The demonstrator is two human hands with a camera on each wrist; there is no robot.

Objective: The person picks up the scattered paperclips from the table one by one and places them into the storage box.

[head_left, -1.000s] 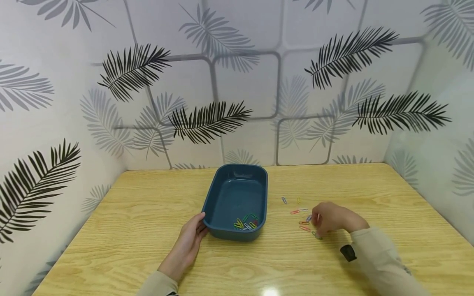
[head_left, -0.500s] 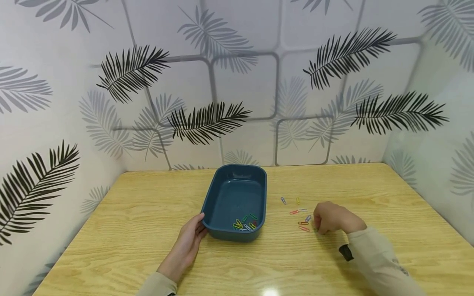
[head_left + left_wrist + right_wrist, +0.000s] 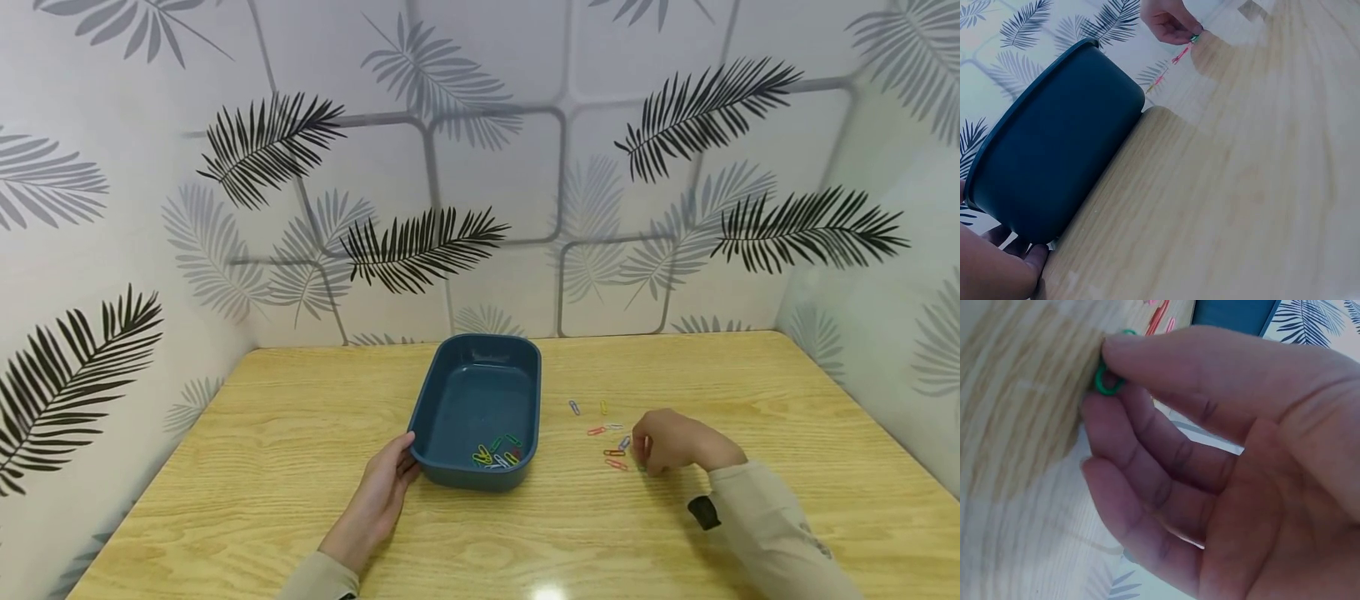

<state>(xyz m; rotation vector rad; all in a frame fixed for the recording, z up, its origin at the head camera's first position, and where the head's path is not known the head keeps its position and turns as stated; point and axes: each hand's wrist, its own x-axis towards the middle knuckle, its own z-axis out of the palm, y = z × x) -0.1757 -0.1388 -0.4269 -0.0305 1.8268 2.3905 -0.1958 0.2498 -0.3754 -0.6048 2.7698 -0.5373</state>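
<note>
One second ago, a green clip (image 3: 1100,384) showed at the tips of the right hand (image 3: 677,442); now, in the head view, the fingers hide most of it. The right hand has hardly moved, and the bin (image 3: 480,400) and the left hand (image 3: 385,483) have stayed where they were.

The right hand pinches the green clip. Its thumb presses on one side, with fingers bent behind it, and the other fingers are softly curled. The clip is down close to the table (image 3: 300,492), but I cannot tell if it touches the wood.

The left hand grips the near left corner of the bin. Its thumb is at the rim and its fingers are tucked low against the outside. The bin is dark blue and sits flat on the table.

More clips lie inside the bin, in a bunch at the near end. I can see yellow clips (image 3: 482,455), green ones, white ones and a bit of red.

Between the bin and the right hand, loose clips lie on the table. A red clip (image 3: 614,452) has a pink clip (image 3: 617,465) just in front of it. A blue clip (image 3: 625,443) is close to the knuckles. Farther back are another pink one, a white clip (image 3: 614,427) and a yellow one. One more blue one lies nearest the bin.

Behind the table is a pale wall (image 3: 495,183) with black and gray leaves.
</note>
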